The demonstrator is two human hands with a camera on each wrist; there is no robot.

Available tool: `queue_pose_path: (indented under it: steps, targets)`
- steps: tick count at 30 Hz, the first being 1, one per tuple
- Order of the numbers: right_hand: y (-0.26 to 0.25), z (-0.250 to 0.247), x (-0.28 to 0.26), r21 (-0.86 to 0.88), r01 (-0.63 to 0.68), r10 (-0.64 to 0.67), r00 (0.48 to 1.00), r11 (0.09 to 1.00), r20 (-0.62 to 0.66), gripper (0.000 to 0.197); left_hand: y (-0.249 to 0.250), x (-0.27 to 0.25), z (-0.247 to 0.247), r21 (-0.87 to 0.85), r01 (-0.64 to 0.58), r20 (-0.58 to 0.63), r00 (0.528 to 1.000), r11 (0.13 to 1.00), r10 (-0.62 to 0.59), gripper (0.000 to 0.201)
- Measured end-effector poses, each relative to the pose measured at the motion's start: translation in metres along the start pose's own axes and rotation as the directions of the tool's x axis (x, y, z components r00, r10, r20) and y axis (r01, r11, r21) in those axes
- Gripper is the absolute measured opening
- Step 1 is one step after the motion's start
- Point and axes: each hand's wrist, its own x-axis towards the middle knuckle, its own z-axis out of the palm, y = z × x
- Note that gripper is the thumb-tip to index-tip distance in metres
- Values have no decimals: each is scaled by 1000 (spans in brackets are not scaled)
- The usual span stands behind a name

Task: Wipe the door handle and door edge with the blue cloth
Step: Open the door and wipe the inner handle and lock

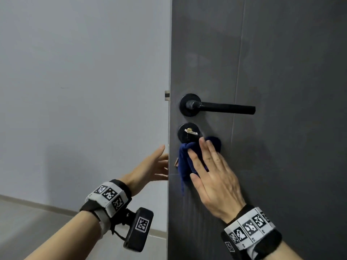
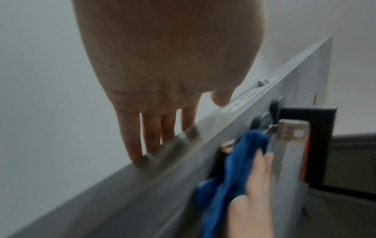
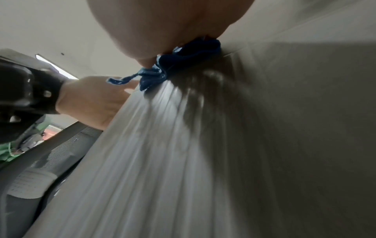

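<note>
A dark grey door stands ajar, its edge (image 1: 169, 128) facing left. The black lever handle (image 1: 216, 107) is on the door face, and below it is a round lock with a key (image 1: 190, 131). My right hand (image 1: 202, 166) presses the bunched blue cloth (image 1: 183, 162) flat against the door face just below the lock, fingers straight. My left hand (image 1: 159, 164) reaches to the door edge (image 2: 162, 161) with straight fingers (image 2: 134, 145) touching it. The wrist views also show the blue cloth (image 2: 234, 169) (image 3: 183, 61), blurred.
A pale wall (image 1: 75, 91) fills the left side behind the door, with floor and skirting (image 1: 37, 207) below. The latch (image 1: 167, 95) sticks out of the door edge at handle height. A metal lock plate (image 2: 240, 103) sits on the edge past my left fingers.
</note>
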Motion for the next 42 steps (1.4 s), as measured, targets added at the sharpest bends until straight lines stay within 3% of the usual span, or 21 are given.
queue_pose_path:
  steps: [3,7,13,20,27,30,32,34,37,40,42]
  targets:
    - [13,-5,-3,25,-110,109,994,994,8,61,26,7,-1,-39,-77,-82,994,996,73,66]
    - [27,-19,15,133,-220,225,974,966,-17,62,37,12,1,-12,-86,-153,985,996,83,60]
    - [17,-27,53,181,-196,210,975,964,-66,63,40,13,3,-33,-55,-206,977,998,48,62]
    - [19,-8,-6,80,-108,105,994,991,42,62,42,6,6,43,-48,-206,977,998,56,67]
    - [39,-44,53,205,-220,247,963,954,-112,67,45,5,8,26,-34,-233,972,999,40,68]
    - [23,-44,51,171,-162,174,983,972,-58,68,47,4,8,46,-24,-233,972,999,34,68]
    - [15,-36,30,141,-119,118,993,983,20,69,48,4,9,54,-23,-239,970,998,35,68]
    - [23,-28,9,111,-100,98,995,989,19,68,49,4,10,66,-29,-238,970,997,44,67]
    - [56,-28,-3,117,-200,208,977,973,-56,67,49,4,13,82,-33,-254,966,996,53,64]
    - [82,-37,7,256,-362,406,902,896,-145,68,48,6,15,76,-29,-268,962,997,49,64]
    - [83,-38,14,340,-356,439,874,870,-208,69,47,6,16,77,-25,-277,960,997,45,65]
